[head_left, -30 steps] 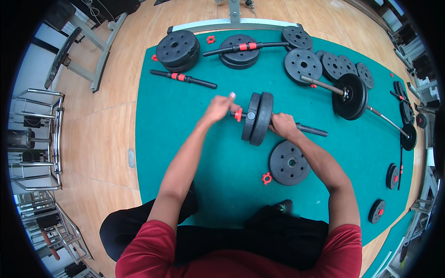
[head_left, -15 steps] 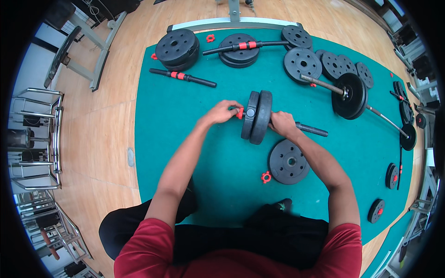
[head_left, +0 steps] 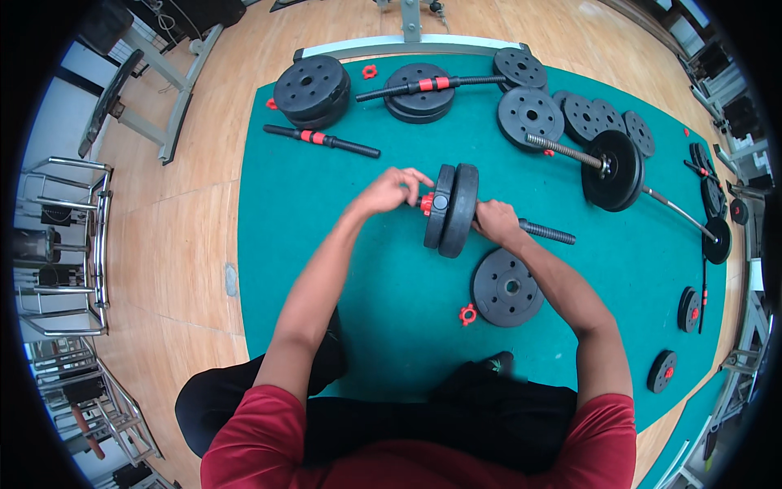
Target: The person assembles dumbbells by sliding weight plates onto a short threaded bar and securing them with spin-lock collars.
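Observation:
My right hand [head_left: 495,220] is closed around the dumbbell bar [head_left: 547,232], whose ridged black end sticks out past it to the right. Two dark weight plates [head_left: 463,210] sit side by side on the bar, standing on edge left of that hand. Outside them, a red star-shaped collar nut [head_left: 426,204] is on the bar's left end, next to the plates. My left hand [head_left: 389,192] hovers by this nut with its fingers apart; whether a fingertip touches it I cannot tell. Nearer me lie a loose round plate [head_left: 489,303] and another red collar nut [head_left: 467,314].
A green mat [head_left: 391,277] covers the wooden floor [head_left: 171,236]. Farther off are stacked plates [head_left: 308,90], a dumbbell bar [head_left: 322,140] with red bands, and another bar [head_left: 432,84] across plates. A loaded barbell [head_left: 612,169] lies to the right. Metal gym frames [head_left: 73,244] stand left.
My left fingers have loosened from the red collar nut and spread apart. The nut now sits closer to the plates. My right hand keeps its hold on the bar.

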Available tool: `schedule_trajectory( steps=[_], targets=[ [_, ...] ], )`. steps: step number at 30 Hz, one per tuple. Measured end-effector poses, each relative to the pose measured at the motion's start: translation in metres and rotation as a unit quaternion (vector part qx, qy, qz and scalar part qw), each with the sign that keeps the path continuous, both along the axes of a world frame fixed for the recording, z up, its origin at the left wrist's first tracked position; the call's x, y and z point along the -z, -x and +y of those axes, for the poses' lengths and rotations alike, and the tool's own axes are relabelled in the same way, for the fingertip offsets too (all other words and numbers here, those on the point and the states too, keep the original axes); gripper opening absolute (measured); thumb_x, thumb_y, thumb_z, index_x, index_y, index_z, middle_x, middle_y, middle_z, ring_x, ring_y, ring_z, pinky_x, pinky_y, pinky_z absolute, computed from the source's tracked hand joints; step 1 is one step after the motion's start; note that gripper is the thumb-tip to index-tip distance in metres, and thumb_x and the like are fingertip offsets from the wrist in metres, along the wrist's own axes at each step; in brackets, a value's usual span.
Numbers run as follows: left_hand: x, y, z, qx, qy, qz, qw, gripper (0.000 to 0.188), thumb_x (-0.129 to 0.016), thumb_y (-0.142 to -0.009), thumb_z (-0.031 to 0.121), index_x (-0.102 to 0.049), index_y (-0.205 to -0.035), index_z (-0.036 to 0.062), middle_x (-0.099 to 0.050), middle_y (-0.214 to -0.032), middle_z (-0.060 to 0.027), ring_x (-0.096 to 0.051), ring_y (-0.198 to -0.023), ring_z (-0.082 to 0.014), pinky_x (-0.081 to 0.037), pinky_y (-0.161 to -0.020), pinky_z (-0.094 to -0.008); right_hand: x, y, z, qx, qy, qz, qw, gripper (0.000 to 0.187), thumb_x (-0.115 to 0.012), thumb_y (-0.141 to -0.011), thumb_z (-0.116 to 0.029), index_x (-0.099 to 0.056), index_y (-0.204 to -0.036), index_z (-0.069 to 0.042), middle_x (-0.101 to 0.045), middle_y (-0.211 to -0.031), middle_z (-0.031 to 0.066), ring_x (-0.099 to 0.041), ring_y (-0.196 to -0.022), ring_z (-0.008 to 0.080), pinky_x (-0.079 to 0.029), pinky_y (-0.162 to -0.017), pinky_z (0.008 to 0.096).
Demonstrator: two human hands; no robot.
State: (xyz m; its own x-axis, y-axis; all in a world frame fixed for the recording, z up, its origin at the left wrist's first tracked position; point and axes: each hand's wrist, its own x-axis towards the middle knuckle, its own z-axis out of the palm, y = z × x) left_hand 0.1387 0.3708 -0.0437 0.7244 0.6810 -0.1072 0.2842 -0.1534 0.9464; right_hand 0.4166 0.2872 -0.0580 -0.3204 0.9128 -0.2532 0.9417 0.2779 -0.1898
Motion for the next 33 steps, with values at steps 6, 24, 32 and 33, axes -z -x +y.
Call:
schedule_trajectory(
  steps=[6,24,32,33],
  targets=[
    [-0.001,-0.017,-0.006,-0.117,-0.015,0.164,0.98,0.034,-0.052,-0.089,0.007,-0.062,-0.121,0.0024,-0.063,-0.123,-0.0176,-0.057,-0.119,-0.0319,-0.042,-0.105,-0.0377,0.002,-0.001,0.0,0.01,-0.017,0.0,1.0,0.035,-0.075,-0.079,-0.026,-0.06,-0.103,-0.004,-0.069,-0.079,0.0186,-0.069,-0.077,0.0369,-0.056,-0.066,0.0484],
    [0.021,-0.018,0.03,0.165,0.066,0.195,0.964,0.047,-0.073,-0.086,0.023,-0.06,-0.126,0.0029,-0.065,-0.123,-0.0135,-0.06,-0.117,-0.0265,-0.045,-0.101,-0.0382,-0.007,0.007,0.003,0.028,-0.012,-0.016,0.999,0.024,-0.073,-0.078,-0.029,-0.069,-0.09,-0.009,-0.07,-0.078,0.0165,-0.07,-0.076,0.0343,-0.057,-0.067,0.0461],
    [-0.015,-0.042,0.016,0.186,-0.14,0.315,0.92,0.04,-0.073,-0.081,0.015,-0.059,-0.115,0.0,-0.068,-0.103,-0.0135,-0.064,-0.1,-0.0334,-0.049,-0.09,-0.0414,-0.009,0.005,0.004,0.054,0.046,-0.036,0.997,0.025,-0.073,-0.079,-0.029,-0.071,-0.092,-0.009,-0.071,-0.085,0.0176,-0.07,-0.081,0.0355,-0.058,-0.073,0.0458],
    [-0.02,-0.042,0.003,0.155,-0.194,0.325,0.913,0.038,-0.072,-0.08,0.01,-0.056,-0.113,-0.0014,-0.067,-0.105,-0.0149,-0.063,-0.1,-0.0359,-0.05,-0.089,-0.0417,-0.01,0.005,0.004,0.062,0.052,-0.03,0.996,0.024,-0.072,-0.079,-0.029,-0.071,-0.092,-0.009,-0.071,-0.085,0.0176,-0.07,-0.082,0.0357,-0.058,-0.073,0.0459]
  ],
)
